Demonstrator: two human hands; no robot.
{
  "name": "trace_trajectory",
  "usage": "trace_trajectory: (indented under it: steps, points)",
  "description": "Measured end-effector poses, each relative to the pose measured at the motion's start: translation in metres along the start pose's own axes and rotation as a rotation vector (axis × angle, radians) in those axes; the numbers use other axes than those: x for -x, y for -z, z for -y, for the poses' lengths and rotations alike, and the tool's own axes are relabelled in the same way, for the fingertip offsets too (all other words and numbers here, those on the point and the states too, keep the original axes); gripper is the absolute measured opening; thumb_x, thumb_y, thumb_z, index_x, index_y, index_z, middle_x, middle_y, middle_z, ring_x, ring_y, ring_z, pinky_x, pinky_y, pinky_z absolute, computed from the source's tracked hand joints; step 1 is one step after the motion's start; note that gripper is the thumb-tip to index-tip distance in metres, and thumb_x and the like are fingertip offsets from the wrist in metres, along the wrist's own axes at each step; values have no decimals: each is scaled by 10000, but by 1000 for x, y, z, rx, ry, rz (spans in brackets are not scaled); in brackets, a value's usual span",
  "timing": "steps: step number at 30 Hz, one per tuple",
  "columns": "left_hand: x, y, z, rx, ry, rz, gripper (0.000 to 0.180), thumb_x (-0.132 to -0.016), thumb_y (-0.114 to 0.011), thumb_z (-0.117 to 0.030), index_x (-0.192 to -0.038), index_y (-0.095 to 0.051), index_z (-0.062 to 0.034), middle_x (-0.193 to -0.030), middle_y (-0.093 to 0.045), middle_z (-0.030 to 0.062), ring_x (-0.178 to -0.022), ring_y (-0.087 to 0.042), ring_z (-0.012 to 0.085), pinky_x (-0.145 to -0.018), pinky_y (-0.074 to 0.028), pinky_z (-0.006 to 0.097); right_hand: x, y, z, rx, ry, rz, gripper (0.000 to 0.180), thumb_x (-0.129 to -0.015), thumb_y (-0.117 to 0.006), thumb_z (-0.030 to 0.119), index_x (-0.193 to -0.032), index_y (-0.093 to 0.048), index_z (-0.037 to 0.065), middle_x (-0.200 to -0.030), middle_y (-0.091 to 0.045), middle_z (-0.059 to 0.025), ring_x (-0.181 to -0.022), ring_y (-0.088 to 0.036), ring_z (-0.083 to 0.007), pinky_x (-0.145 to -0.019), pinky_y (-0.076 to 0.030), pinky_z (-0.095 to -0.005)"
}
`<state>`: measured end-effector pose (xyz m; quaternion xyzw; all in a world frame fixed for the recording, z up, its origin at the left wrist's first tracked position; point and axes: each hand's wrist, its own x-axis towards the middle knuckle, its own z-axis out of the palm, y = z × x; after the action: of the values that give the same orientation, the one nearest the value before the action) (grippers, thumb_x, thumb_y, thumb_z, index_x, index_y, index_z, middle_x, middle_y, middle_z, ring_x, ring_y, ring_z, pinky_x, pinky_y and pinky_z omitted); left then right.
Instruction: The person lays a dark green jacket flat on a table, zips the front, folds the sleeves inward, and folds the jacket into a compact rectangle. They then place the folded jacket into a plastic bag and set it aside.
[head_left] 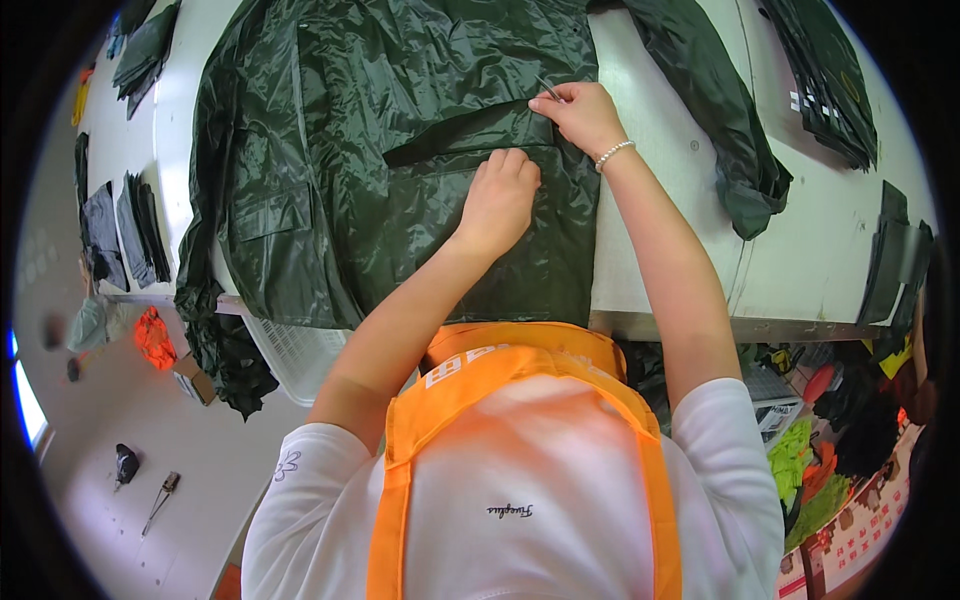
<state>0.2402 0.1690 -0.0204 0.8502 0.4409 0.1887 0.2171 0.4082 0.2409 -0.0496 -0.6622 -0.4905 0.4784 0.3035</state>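
Observation:
A shiny dark green rain jacket (pixel 370 230) lies spread over the pale table. Its pocket flap (pixel 460 132) is lifted, showing as a dark strip across the front. My right hand (pixel 588 118), with a beaded bracelet at the wrist, is closed at the flap's right end, pinching its corner. A slim, pointed metal tool (pixel 549 90) sticks out from those same fingers; its exact kind is too small to tell. Just below the flap, my left hand (pixel 502 198) is closed with curled fingers on the jacket's cloth at the pocket edge. Its fingertips are partly hidden.
The jacket's sleeve (pixel 700 110) stretches over the table (pixel 650 240) at right. Folded dark pieces lie in stacks at the right (pixel 825 85) and left (pixel 142 228). Below the table's front edge stand a white basket (pixel 290 355) and a heap of coloured cloth (pixel 830 470).

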Motion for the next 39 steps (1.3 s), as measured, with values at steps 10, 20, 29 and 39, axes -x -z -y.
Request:
trace_trajectory:
  steps: [10,20,29,39]
  points:
    - [-12,7,23,211,-11,107,67,-790,-592,-28,-839,-549,-11,-852,-533,151,-860,-512,349,-760,-433,409,128,17,15,409,147,-3,285,-858,-624,187,-1058,-483,41,-955,-585,-154,-802,-611,-336,-671,-493,-406]
    - [-13,7,30,281,-27,124,71,-798,-592,-38,-847,-548,-11,-848,-542,148,-840,-507,344,-743,-425,405,125,1,17,627,326,24,175,-835,-623,142,-918,-508,41,-869,-557,-116,-785,-608,-300,-639,-495,-404]
    - [-6,10,27,299,10,82,60,-807,-579,-44,-848,-559,-6,-863,-548,163,-859,-528,360,-750,-436,406,114,15,27,649,197,95,231,-824,-645,192,-950,-525,40,-914,-586,-130,-817,-614,-325,-670,-495,-424]
    - [123,88,7,124,168,600,172,-824,-630,-190,-810,-589,-23,-815,-575,146,-797,-563,343,-679,-465,411,59,-15,35,347,364,-22,242,-776,-703,198,-983,-644,86,-816,-633,-124,-701,-633,-262,-612,-490,-347]
